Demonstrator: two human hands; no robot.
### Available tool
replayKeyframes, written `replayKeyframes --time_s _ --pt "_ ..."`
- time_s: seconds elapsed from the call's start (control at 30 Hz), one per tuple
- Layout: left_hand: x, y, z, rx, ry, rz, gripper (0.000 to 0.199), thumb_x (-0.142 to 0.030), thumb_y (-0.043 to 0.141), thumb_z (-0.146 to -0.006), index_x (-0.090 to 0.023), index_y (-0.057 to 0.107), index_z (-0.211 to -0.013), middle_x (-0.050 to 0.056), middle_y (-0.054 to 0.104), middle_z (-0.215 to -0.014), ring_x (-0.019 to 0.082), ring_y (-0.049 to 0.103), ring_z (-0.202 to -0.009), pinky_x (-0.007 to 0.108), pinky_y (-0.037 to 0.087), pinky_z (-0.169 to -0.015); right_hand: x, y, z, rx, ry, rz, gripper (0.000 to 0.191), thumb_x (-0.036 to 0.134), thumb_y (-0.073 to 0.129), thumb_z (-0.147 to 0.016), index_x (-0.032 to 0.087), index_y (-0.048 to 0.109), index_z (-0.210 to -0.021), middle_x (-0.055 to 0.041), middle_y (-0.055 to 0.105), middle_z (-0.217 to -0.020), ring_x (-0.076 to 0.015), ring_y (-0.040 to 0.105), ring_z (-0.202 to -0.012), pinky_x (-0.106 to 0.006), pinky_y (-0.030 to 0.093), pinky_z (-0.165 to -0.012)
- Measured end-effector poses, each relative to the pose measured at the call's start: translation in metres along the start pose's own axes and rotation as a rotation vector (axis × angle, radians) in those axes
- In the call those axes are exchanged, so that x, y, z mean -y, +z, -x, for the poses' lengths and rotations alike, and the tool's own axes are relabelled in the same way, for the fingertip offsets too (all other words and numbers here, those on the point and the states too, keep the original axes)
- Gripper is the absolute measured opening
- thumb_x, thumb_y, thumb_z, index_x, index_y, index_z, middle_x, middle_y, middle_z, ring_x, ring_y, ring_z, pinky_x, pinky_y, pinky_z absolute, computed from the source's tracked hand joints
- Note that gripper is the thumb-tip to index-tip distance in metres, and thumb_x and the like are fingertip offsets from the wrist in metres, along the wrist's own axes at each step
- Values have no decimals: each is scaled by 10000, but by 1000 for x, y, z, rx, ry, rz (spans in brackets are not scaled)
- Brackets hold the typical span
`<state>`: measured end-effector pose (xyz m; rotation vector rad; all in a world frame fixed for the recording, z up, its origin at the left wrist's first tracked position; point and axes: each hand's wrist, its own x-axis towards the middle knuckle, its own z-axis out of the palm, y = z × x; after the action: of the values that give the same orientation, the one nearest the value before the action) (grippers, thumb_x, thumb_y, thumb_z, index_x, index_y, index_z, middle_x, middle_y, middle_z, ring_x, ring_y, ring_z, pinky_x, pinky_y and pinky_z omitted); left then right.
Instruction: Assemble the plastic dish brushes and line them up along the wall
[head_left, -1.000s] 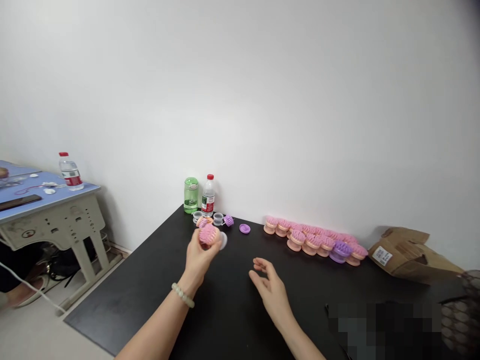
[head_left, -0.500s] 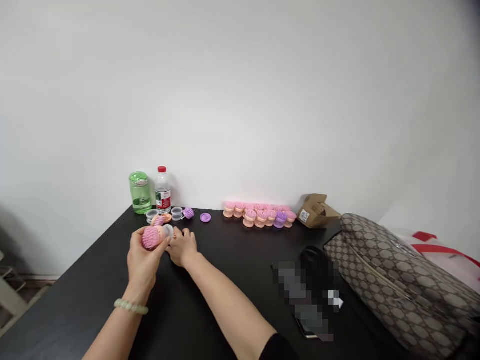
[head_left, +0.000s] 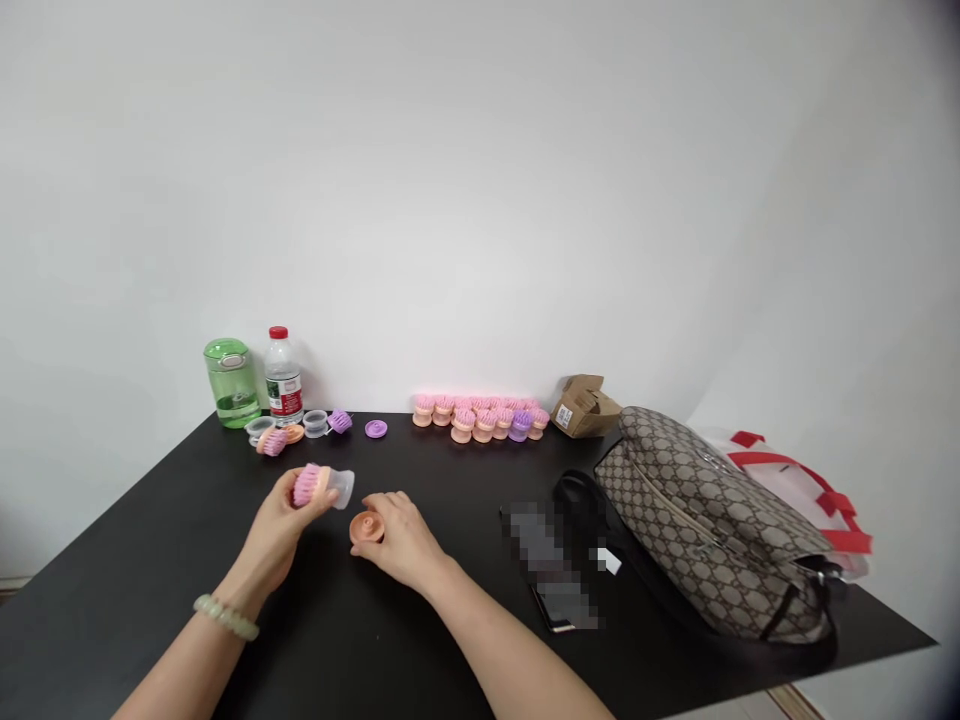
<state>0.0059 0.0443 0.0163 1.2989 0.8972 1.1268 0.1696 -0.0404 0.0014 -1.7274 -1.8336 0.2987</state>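
My left hand (head_left: 279, 522) grips a pink-bristled brush (head_left: 311, 486) lying sideways, with a clear cup-shaped part (head_left: 342, 489) at its right end. Just to the right, my right hand (head_left: 401, 535) holds a round orange cap (head_left: 367, 527) by its edge, its inner side with a small central post showing. The two held pieces are apart. Behind my left hand lie another pink brush head (head_left: 271, 441), an orange disc (head_left: 294, 433), clear cups (head_left: 316, 424), a purple brush head (head_left: 340, 421) and a purple disc (head_left: 376, 429).
Several assembled brushes (head_left: 484, 425) stand in rows by the wall. A green jug (head_left: 234, 385) and a water bottle (head_left: 283, 380) are at back left. An open cardboard box (head_left: 583, 408), a patterned bag (head_left: 705, 520) and a phone (head_left: 555, 610) are on the right.
My right hand has come back from the parts at the rear and now has the orange cap in it. The brush in my left hand has turned more sideways. The view has shifted right.
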Motion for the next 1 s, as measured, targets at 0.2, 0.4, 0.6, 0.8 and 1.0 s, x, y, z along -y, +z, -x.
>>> replayKeyframes --time_s 0.2,0.4,0.6,0.8,1.0 --pt "2 14 12 263 -19 -36 548 -414 881 -591 -184 621 -1015 13 663 -879 194 600 -819 270 485 -733 2 -19 16 -147 29 -148 466 216 893 -614 212 648 -1011 -26 694 -1022 -239 604 -970 -374 505 -862" --pt "1 13 13 281 -41 -28 522 -412 859 -636 -182 600 -1026 17 645 -890 194 592 -819 285 493 -742 7 -18 18 -242 76 -272 683 147 897 -596 204 570 -1193 -63 634 -1149 -236 625 -1052 -395 514 -933" --pt "3 19 18 243 43 -81 510 -405 855 -638 -204 583 -1021 -1 616 -889 181 567 -806 268 485 -727 7 -17 23 -171 -35 29 650 -48 719 -706 156 514 -1289 -134 576 -1198 -272 638 -1030 -421 552 -880" --pt "1 18 22 339 47 -84 498 -388 846 -652 -198 581 -1028 9 608 -890 183 559 -798 270 474 -707 5 -13 21 -193 24 -184 961 85 880 -602 187 387 -1420 -107 605 -1174 -275 625 -1086 -453 535 -949" --pt "-1 16 20 303 18 -33 480 -395 835 -671 -201 561 -1014 3 612 -874 178 560 -804 266 462 -716 -5 -6 14 -261 -3 -442 859 46 881 -538 243 534 -1298 -45 622 -1153 -173 678 -848 -361 591 -833"
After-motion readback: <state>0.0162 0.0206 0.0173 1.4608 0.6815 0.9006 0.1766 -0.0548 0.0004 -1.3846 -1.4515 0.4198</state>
